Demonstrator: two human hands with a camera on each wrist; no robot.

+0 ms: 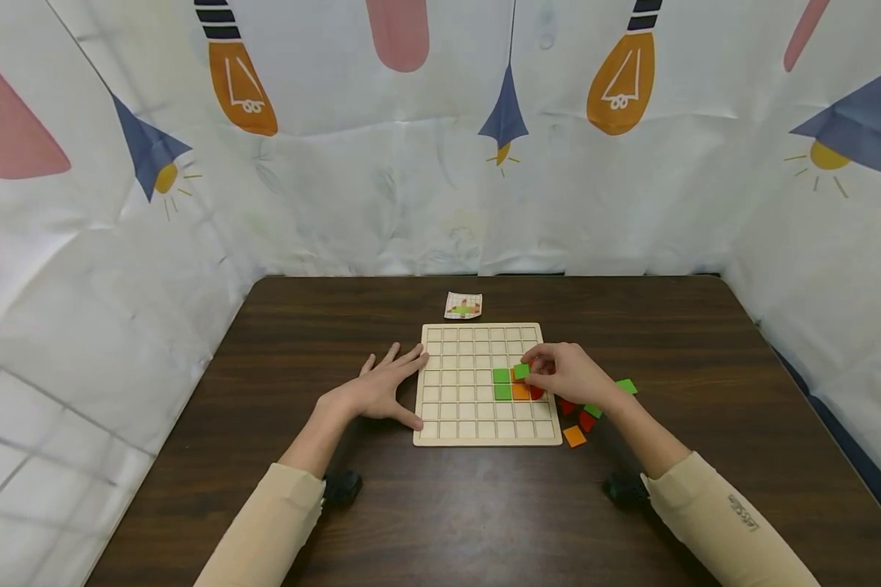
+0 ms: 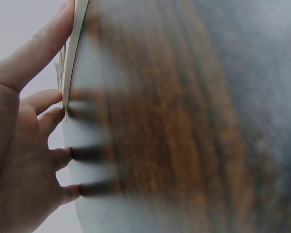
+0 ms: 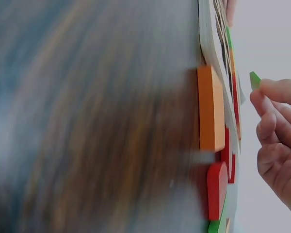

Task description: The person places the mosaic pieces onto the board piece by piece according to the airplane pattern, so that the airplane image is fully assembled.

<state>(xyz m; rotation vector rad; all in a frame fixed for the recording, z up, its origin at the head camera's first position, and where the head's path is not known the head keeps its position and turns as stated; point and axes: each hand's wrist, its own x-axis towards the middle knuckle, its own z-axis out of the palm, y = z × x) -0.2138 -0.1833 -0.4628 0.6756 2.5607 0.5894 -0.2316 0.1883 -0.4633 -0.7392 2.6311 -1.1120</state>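
A pale wooden grid board lies flat on the table. With its fingers spread, my left hand touches the board's left edge; in the left wrist view the thumb and fingertips meet that edge. My right hand pinches a green square tile between thumb and fingertips, and the right wrist view shows this green tile held above the board. Just under and beside it, two green tiles, orange tiles and a red piece sit in the grid. The right fingers partly hide that area.
Behind the board lies a small picture card with a coloured pattern on a grid. Loose pieces lie right of the board: an orange tile, red pieces and green tiles, some beneath my right forearm. A printed curtain surrounds the dark table.
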